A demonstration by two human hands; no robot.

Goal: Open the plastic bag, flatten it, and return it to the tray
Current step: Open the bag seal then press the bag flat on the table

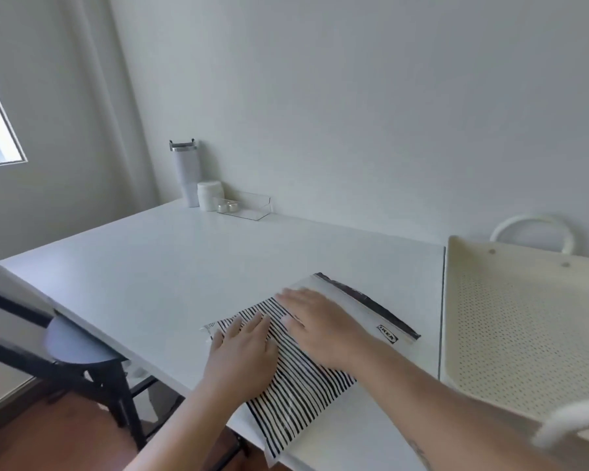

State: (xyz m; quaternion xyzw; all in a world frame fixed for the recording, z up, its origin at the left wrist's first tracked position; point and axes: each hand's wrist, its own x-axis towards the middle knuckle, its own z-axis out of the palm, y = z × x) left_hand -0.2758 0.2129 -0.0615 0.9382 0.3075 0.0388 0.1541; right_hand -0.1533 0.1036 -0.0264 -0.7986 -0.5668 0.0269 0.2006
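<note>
A black-and-white striped plastic bag (300, 399) with a dark zip strip lies flat on the white table (157, 273), its lower corner hanging over the near edge. My left hand (244, 351) presses palm-down on the bag's left part, fingers spread. My right hand (317, 324) lies flat on the bag's upper middle, fingers spread toward the left. A cream perforated tray (517, 321) with white loop handles sits to the right of the bag, with nothing in it.
At the table's far side by the wall stand a white tumbler (186, 175), a small white jar (210, 196) and a clear box (247, 206) with tealights. A black chair (75, 348) stands at the table's left side.
</note>
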